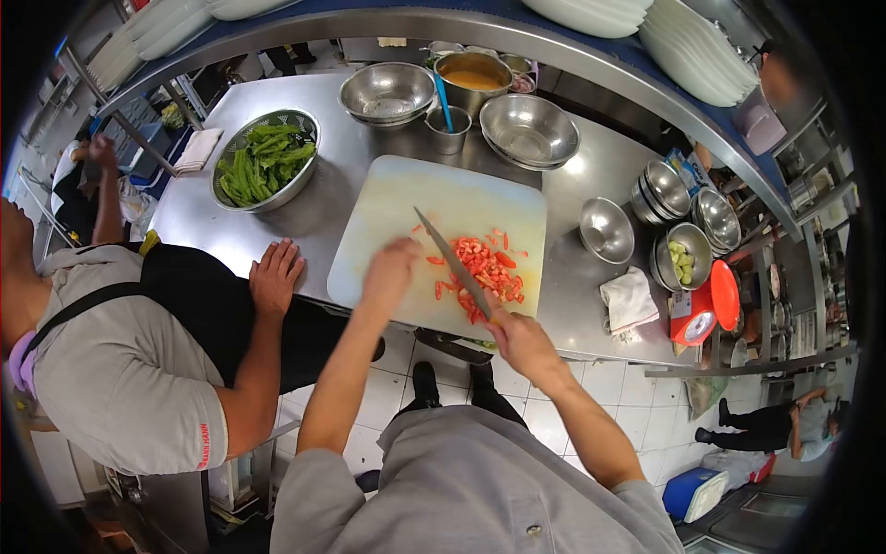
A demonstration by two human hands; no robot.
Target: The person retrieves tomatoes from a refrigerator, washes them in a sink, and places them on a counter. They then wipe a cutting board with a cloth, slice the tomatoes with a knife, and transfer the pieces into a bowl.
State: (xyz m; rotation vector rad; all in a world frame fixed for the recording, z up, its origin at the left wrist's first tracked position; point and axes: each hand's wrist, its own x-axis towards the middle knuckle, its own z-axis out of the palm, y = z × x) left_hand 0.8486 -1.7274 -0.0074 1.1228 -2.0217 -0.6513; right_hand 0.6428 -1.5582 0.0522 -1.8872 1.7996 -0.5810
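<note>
My right hand (519, 340) is closed round the handle of a long knife (454, 263), whose blade points up and to the left. The blade lies along the left side of a pile of chopped red pieces (484, 266) on the white cutting board (397, 194). Over the board's left part is my left hand (392, 270), blurred by motion, so its fingers cannot be made out. A few red bits are scattered near the pile's edges.
A co-worker's hand (275, 277) rests on the steel counter (323, 120) at the left. Around the board stand a colander of green vegetables (268, 159), steel bowls (531, 129), a pot of orange liquid (472, 78), a folded cloth (630, 300) and a red scale (692, 319).
</note>
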